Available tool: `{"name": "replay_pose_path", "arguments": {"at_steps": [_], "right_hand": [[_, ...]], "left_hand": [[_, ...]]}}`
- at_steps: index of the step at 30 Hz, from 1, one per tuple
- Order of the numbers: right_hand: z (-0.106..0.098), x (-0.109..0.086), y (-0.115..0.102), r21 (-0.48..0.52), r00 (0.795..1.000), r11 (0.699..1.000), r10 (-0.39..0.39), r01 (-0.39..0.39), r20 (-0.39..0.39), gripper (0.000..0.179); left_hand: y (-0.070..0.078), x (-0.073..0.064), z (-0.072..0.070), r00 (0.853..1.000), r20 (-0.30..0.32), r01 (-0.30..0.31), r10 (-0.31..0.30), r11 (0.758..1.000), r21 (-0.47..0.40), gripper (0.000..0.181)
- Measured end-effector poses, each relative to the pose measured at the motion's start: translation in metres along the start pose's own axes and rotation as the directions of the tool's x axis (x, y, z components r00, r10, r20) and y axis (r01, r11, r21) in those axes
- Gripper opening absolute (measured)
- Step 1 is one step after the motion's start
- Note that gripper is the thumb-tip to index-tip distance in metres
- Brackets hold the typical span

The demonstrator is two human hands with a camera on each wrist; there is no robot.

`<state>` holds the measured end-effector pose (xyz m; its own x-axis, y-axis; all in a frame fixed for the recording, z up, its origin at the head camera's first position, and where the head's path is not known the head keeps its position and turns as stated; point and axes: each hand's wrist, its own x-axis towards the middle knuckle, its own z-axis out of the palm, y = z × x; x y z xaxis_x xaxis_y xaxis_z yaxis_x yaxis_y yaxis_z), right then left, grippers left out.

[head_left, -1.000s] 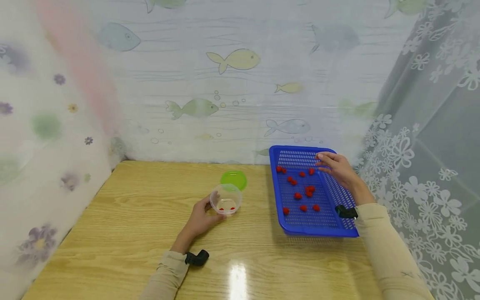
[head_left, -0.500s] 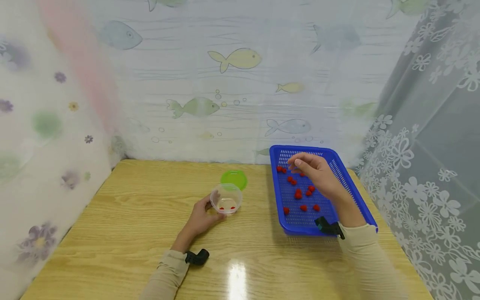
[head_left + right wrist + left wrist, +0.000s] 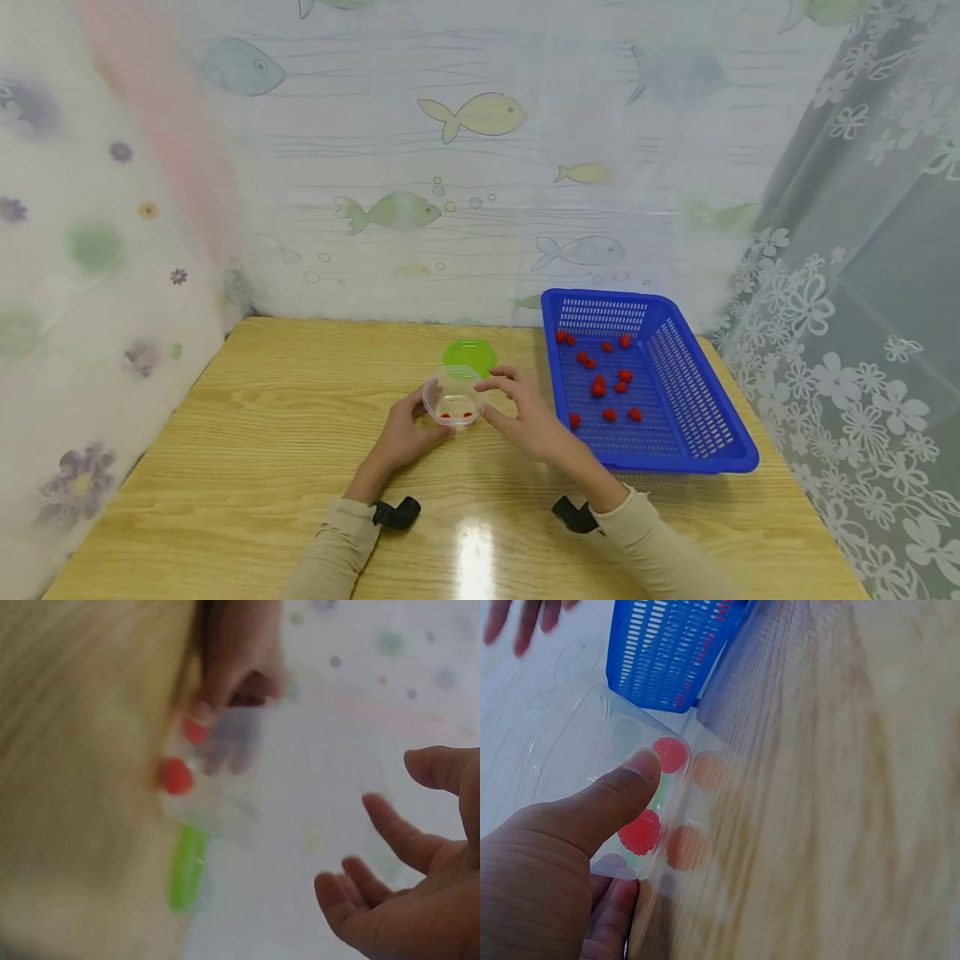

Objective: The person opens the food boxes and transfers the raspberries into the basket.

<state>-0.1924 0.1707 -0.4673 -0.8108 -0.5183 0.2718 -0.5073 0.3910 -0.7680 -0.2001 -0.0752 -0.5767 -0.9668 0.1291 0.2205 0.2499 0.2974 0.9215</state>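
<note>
My left hand [image 3: 405, 433] grips a clear plastic tub [image 3: 454, 398] by its left side, thumb across the near wall. Two red raspberries lie in the bottom of the tub; in the left wrist view one raspberry [image 3: 639, 832] shows below the thumb and another [image 3: 670, 754] by its tip. My right hand [image 3: 528, 417] is at the tub's right side, fingertips overlapping its rim in the head view. The right wrist view shows that hand [image 3: 412, 862] with fingers spread and nothing between them. Behind the tub lies a green lid [image 3: 470, 355].
A blue slotted basket [image 3: 720, 400] stands at the right of the wooden table [image 3: 262, 467], with several raspberries [image 3: 598, 387] scattered on its floor. A fish-patterned curtain [image 3: 480, 192] hangs along the back edge, and a lace curtain [image 3: 877, 392] hangs on the right.
My right hand has swung left, from over the basket's right side to the tub. One raspberry in the basket has shifted left beside another. My left hand and the tub stay put.
</note>
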Motion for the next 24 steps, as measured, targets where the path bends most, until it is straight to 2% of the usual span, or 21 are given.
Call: {"name": "replay_pose_path", "arguments": {"at_steps": [4, 8, 11, 17, 21, 24], "right_hand": [[0.028, 0.012, 0.013, -0.046, 0.996, 0.996, 0.070, -0.073, -0.053, 0.033], [0.044, 0.026, 0.024, -0.023, 0.989, 0.992, 0.125, -0.128, -0.079, 0.038], [0.050, 0.038, 0.031, 0.018, 0.985, 0.986, 0.167, -0.166, -0.040, 0.040], [0.056, 0.057, 0.038, 0.034, 0.981, 0.982, 0.183, -0.185, 0.068, 0.030], [0.056, 0.066, 0.040, -0.009, 0.976, 0.984, 0.176, -0.176, 0.126, 0.022], [0.056, 0.073, 0.041, -0.081, 0.975, 0.987, 0.154, -0.142, 0.162, 0.016]], "left_hand": [[-0.001, 0.000, -0.001, 1.000, 0.008, 0.002, -0.002, 1.000, -0.019, 0.084], [-0.002, 0.000, -0.001, 1.000, 0.007, -0.020, 0.020, 1.000, -0.022, 0.085], [-0.001, 0.000, -0.001, 1.000, 0.002, -0.023, 0.023, 1.000, -0.018, 0.083], [0.001, 0.000, -0.001, 1.000, -0.009, 0.003, -0.004, 1.000, -0.017, 0.080], [0.002, 0.000, -0.002, 1.000, 0.006, 0.005, -0.004, 1.000, -0.031, 0.082], [0.004, -0.001, -0.005, 1.000, 0.017, -0.002, 0.003, 0.999, -0.050, 0.083]]}}
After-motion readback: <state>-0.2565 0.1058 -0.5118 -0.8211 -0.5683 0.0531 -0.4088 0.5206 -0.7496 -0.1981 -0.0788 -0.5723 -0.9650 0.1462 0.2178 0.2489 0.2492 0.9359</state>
